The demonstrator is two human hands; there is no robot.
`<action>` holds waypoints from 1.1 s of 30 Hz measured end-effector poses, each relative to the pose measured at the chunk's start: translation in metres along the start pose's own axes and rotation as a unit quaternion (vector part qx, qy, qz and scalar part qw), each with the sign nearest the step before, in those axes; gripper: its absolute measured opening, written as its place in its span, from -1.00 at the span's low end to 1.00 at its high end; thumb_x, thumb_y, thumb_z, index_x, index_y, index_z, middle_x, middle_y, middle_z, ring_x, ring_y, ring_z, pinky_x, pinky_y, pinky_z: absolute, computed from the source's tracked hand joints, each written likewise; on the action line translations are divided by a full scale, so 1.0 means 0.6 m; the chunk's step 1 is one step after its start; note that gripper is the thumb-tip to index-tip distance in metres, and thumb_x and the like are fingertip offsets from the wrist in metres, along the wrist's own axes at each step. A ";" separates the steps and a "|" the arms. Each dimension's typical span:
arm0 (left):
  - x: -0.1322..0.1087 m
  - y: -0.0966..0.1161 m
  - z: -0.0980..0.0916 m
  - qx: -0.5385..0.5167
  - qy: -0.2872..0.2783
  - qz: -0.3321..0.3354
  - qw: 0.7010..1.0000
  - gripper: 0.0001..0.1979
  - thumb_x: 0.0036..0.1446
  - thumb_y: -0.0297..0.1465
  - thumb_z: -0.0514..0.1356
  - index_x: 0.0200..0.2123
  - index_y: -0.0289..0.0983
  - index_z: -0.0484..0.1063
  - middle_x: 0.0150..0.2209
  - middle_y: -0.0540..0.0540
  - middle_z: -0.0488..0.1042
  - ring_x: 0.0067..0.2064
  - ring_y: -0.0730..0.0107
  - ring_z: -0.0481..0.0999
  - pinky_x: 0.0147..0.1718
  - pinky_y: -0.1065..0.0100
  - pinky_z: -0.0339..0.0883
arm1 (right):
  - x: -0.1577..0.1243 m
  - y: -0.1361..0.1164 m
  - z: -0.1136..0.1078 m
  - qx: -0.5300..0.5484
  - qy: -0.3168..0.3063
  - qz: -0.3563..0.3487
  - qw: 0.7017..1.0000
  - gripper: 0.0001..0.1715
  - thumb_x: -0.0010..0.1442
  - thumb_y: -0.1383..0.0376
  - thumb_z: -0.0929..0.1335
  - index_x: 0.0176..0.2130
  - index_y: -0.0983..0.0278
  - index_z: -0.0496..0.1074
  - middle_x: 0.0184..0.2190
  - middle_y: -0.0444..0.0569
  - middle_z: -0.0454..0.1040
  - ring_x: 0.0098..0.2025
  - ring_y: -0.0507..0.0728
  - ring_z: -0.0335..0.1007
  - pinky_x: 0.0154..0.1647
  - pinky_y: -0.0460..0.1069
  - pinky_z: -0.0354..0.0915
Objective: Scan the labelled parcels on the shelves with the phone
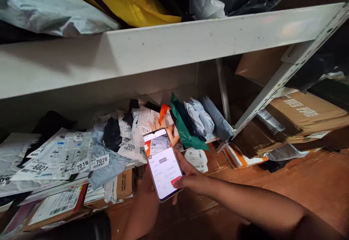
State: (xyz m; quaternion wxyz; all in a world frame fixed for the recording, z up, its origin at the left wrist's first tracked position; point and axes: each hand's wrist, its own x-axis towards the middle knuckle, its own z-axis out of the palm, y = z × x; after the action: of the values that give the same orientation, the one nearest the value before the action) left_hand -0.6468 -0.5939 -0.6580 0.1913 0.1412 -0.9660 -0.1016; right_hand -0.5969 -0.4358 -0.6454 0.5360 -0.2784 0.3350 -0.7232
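My right hand (187, 174) grips a smartphone (163, 171), its thumb on the red button low on the lit screen. At the top of that screen is a camera picture of a label. Behind the phone, my left hand (171, 132) reaches in among the shelved parcels with its fingers spread; the phone hides its palm. Those fingers touch a white-labelled parcel (145, 118) and lie close to an orange bag (164, 111). To their right stands a green mailer bag (185, 125), beside white packets (200, 118) and a grey packet (216, 118).
Several numbered mailer bags (60, 152) lie along the shelf at left. Cardboard boxes (125, 183) sit below. A white shelf beam (163, 47) crosses overhead, with bags above. A perforated upright (261, 105) and a large carton (308, 111) stand at right, over a reddish floor (272, 196).
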 end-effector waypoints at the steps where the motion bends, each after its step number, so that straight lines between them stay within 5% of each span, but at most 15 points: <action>1: 0.000 -0.009 0.000 -0.016 0.015 0.004 1.000 -0.68 0.12 -0.13 0.27 -0.22 -0.22 0.65 0.42 -0.15 0.14 0.45 -0.39 -0.14 0.36 -0.35 -0.15 | -0.002 0.003 -0.006 -0.001 0.011 0.000 1.000 0.14 -0.06 0.41 0.49 0.34 0.04 -0.06 0.06 0.06 0.49 -0.27 0.16 0.58 -0.60 -0.11 0.47; 5: 0.004 -0.046 -0.006 -0.155 -0.013 0.019 0.988 -0.85 0.23 -0.31 0.24 -0.24 -0.18 0.61 0.29 -0.03 0.36 0.24 0.06 0.33 0.20 0.18 0.33 | -0.023 0.003 -0.037 -0.007 0.078 -0.010 0.997 0.04 0.02 0.28 0.47 0.35 -0.01 -0.03 0.02 0.02 0.53 -0.43 0.10 0.54 -0.68 -0.10 0.42; 8: 0.011 -0.056 -0.016 -0.142 -0.045 -0.002 0.989 -0.82 0.15 -0.36 0.30 -0.16 -0.23 0.60 0.25 -0.12 0.40 0.20 0.05 0.36 0.23 0.17 0.28 | -0.039 -0.017 -0.055 -0.043 0.140 -0.026 0.989 -0.05 0.06 0.14 0.44 0.33 0.03 0.04 -0.05 0.02 0.56 -0.47 0.13 0.54 -0.70 -0.06 0.42; 12: 0.015 -0.059 -0.040 -0.110 -0.089 0.037 0.989 -0.86 0.15 -0.44 0.22 -0.42 -0.30 0.56 0.30 -0.20 0.30 0.26 0.01 0.30 0.31 0.10 0.13 | -0.048 -0.055 -0.069 -0.077 0.205 -0.065 0.974 -0.07 0.12 0.00 0.39 0.37 0.04 0.03 -0.11 0.05 0.59 -0.45 0.20 0.57 -0.74 -0.06 0.37; 19: -0.005 -0.071 -0.059 -0.165 -0.160 0.045 0.972 -0.77 0.00 -0.35 0.40 -0.21 -0.21 0.64 0.31 -0.18 0.23 0.27 -0.13 0.25 0.24 0.09 0.20 | -0.086 -0.110 -0.080 -0.080 0.271 -0.087 0.955 -0.09 0.09 -0.17 0.35 0.34 -0.05 0.14 0.08 0.12 0.54 -0.19 0.39 0.63 -0.74 -0.08 0.29; 22: -0.012 -0.060 -0.051 -0.180 -0.174 0.057 0.967 -0.87 0.12 -0.35 0.31 -0.28 -0.23 0.64 0.04 -0.21 0.46 0.16 0.04 0.41 0.17 0.18 0.29 | -0.103 -0.127 -0.073 -0.063 0.268 -0.073 0.959 -0.14 0.08 -0.25 0.31 0.28 -0.04 0.25 0.19 0.13 0.47 -0.15 0.37 0.62 -0.72 -0.10 0.29; 24: -0.016 -0.049 -0.048 -0.156 -0.157 0.067 0.973 -0.76 0.23 -0.31 0.17 -0.35 -0.26 0.62 -0.08 -0.22 0.50 0.09 0.06 0.45 0.15 0.15 0.31 | -0.108 -0.134 -0.070 -0.065 0.264 -0.059 0.961 -0.12 0.09 -0.28 0.27 0.27 0.02 0.29 0.23 0.17 0.43 -0.11 0.36 0.61 -0.71 -0.12 0.29; 28: -0.020 -0.038 -0.046 -0.054 -0.015 0.066 0.996 -0.67 0.10 -0.16 0.28 -0.25 -0.31 0.62 0.29 -0.31 0.30 0.37 -0.27 0.10 0.35 -0.11 0.00 | -0.111 -0.123 -0.079 -0.068 0.194 0.011 0.978 -0.01 0.02 -0.28 0.34 0.26 0.16 0.32 0.19 0.31 0.45 -0.09 0.42 0.60 -0.75 -0.13 0.26; 30: -0.017 -0.040 -0.042 -0.038 -0.016 0.056 0.998 -0.68 0.00 -0.21 0.35 -0.22 -0.29 0.62 0.40 -0.27 0.14 0.43 -0.37 -0.05 0.38 -0.21 -0.13 | -0.109 -0.102 -0.088 -0.069 0.129 0.060 0.987 -0.02 0.00 -0.21 0.42 0.26 0.20 0.31 0.15 0.35 0.47 -0.11 0.44 0.61 -0.75 -0.13 0.26; 33: -0.006 -0.051 -0.031 -0.078 -0.080 0.069 0.991 -0.78 0.09 -0.25 0.31 -0.27 -0.26 0.63 0.41 -0.21 0.15 0.40 -0.21 0.12 0.36 -0.04 0.01 | -0.098 -0.055 -0.101 -0.095 0.056 0.101 0.989 0.02 0.03 -0.02 0.51 0.35 0.13 0.15 0.03 0.25 0.56 -0.15 0.36 0.64 -0.69 -0.17 0.27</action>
State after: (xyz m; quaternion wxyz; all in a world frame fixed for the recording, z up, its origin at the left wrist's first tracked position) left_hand -0.6290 -0.6240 -0.6497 0.1307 0.0502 -0.9748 -0.1738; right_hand -0.6465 -0.3615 -0.6594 0.5582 -0.2521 0.4580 -0.6443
